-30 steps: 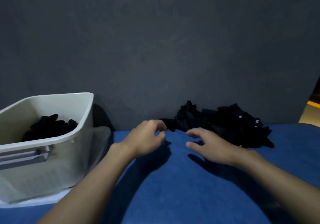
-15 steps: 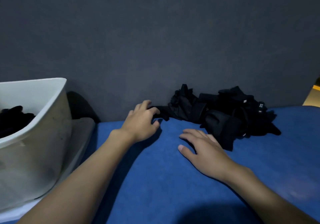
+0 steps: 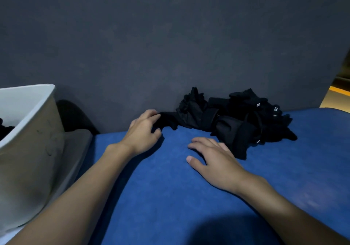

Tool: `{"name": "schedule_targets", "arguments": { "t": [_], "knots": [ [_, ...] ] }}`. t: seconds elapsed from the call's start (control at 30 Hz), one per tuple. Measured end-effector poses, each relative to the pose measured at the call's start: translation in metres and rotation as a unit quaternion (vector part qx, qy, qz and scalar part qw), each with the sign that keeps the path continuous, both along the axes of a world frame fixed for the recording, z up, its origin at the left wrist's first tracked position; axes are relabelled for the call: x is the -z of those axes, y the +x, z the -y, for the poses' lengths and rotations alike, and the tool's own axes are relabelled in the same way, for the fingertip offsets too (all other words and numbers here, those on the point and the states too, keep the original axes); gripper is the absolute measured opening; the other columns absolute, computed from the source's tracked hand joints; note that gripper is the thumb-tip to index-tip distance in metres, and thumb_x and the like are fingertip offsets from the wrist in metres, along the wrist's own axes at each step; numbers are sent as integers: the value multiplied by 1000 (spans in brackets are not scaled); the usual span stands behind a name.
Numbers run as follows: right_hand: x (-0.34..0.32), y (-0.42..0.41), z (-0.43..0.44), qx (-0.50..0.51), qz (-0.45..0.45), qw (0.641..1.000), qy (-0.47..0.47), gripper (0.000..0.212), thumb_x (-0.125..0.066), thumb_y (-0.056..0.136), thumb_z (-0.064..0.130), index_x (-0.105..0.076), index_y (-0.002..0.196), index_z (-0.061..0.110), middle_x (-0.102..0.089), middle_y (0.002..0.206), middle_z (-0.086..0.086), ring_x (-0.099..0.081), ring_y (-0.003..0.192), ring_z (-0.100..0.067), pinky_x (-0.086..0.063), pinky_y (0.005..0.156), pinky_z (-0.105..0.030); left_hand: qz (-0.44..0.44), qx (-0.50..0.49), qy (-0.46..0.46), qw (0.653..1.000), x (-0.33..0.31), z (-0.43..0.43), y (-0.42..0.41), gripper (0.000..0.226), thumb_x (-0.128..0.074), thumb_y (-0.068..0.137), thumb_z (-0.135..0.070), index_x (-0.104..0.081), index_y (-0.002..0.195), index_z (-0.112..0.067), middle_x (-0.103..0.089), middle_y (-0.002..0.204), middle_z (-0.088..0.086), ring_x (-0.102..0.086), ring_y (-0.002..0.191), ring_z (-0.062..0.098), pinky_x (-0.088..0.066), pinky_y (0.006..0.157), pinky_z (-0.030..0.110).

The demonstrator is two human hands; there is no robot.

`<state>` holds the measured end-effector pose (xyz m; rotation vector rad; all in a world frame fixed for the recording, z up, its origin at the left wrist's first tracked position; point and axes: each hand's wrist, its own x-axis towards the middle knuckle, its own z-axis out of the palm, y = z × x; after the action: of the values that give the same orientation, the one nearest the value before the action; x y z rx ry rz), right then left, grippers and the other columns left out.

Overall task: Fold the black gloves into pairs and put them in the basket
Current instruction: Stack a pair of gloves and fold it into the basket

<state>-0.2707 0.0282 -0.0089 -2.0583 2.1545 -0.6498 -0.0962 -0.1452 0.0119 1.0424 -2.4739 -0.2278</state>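
Observation:
A heap of black gloves [image 3: 238, 119] lies on the blue surface against the dark wall. One black glove [image 3: 167, 120] stretches out leftward from the heap. My left hand [image 3: 143, 132] has its fingers curled over that glove's end, with the thumb just below it. My right hand [image 3: 214, 159] rests flat on the blue surface with fingers spread, close to the heap's front edge. The white basket [image 3: 36, 131] stands at the far left, and some black gloves [image 3: 4, 129] show inside it.
The blue padded surface [image 3: 170, 197] spreads out below both forearms. A dark grey wall [image 3: 170, 46] closes the back. A grey lid or tray [image 3: 75, 150] lies under the basket. At the far right edge a lit yellow strip [image 3: 341, 91] shows.
My left hand has reached forward to the end of the outstretched glove and curled onto it. My right hand has settled flat on the surface. The basket has slid left in view.

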Motion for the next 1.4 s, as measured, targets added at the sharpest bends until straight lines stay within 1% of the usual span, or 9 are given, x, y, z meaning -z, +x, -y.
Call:
{"name": "schedule_targets", "arguments": {
  "t": [0.13, 0.27, 0.37, 0.73, 0.9, 1.0, 1.13, 1.23, 1.4],
  "knots": [
    [0, 0, 0, -4, 3, 1000, -3, 49, -41, 98, 52, -44, 142, 29, -34, 150, 17, -24, 139, 1, -11, 110, -21, -141, 11, -61, 988, -23, -15, 0, 36, -59, 94, -13, -62, 129, -6, -53, 131, -3, -54, 114, 13, -30, 93, 9],
    [-4, 0, 0, -2, 59, 998, -33, 48, -50, 97, 44, -43, 142, 26, -44, 143, 15, -39, 132, -3, -26, 111, -26, -241, 33, -112, 963, -47, -35, 2, 21, -66, 89, -7, -72, 109, -5, -62, 110, -1, -62, 96, 12, -51, 89, 21],
    [-10, 6, -4, 7, 168, 984, -65, 54, -58, 95, 38, -40, 144, 25, -46, 143, 11, -43, 130, -3, -35, 111, -29, -265, 39, -118, 956, -57, -51, 10, 20, -66, 88, -3, -74, 106, -5, -62, 108, -3, -59, 92, 4, -46, 82, 7],
    [-37, 50, -13, 36, 299, 943, -141, 69, -70, 86, 40, -34, 145, 32, -40, 144, 9, -35, 134, -9, -34, 111, -33, -351, 24, 44, 935, -73, -114, 63, 25, -67, 88, 4, -73, 92, -19, -68, 102, -4, -65, 90, 9, -50, 79, 13],
    [-36, 64, -19, 13, 335, 930, -150, 10, -69, 84, 41, -66, 90, 33, -68, 99, 15, -59, 102, 3, -40, 91, -17, -381, -9, 116, 917, -63, -137, 86, 18, -68, 88, 3, -76, 98, -10, -74, 92, -6, -67, 83, 2, -52, 77, 13],
    [-37, 76, -23, -21, 354, 920, -165, 17, -65, 92, 23, -66, 76, 18, -69, 83, 7, -60, 76, 3, -40, 72, -8, -413, -33, 171, 894, -58, -142, 95, 16, -67, 89, 2, -74, 98, -9, -63, 56, -20, -60, 60, -7, -47, 61, 9],
    [-36, 81, -17, -37, 398, 904, -154, 4, -66, 92, 17, -67, 95, 20, -68, 94, 6, -63, 89, -4, -48, 83, -18, -472, -61, 248, 844, -51, -142, 102, 21, -68, 89, 3, -73, 97, -15, -74, 87, 3, -67, 81, 14, -55, 73, 26],
    [-27, 83, -14, -53, 433, 894, -100, 24, -70, 88, 12, -64, 109, 23, -69, 105, 0, -65, 100, -9, -49, 90, -23, -496, -71, 293, 814, -47, -140, 102, 30, -64, 90, 7, -70, 107, -17, -71, 110, 13, -65, 91, 20, -53, 81, 38],
    [-24, 85, -11, -44, 407, 903, -132, 10, -67, 89, 7, -69, 84, 15, -70, 82, 0, -62, 76, -6, -49, 75, -20, -493, -89, 330, 800, -47, -136, 99, 20, -58, 94, 4, -70, 107, -6, -72, 92, 10, -65, 83, 20, -54, 81, 37]
  ]
}}
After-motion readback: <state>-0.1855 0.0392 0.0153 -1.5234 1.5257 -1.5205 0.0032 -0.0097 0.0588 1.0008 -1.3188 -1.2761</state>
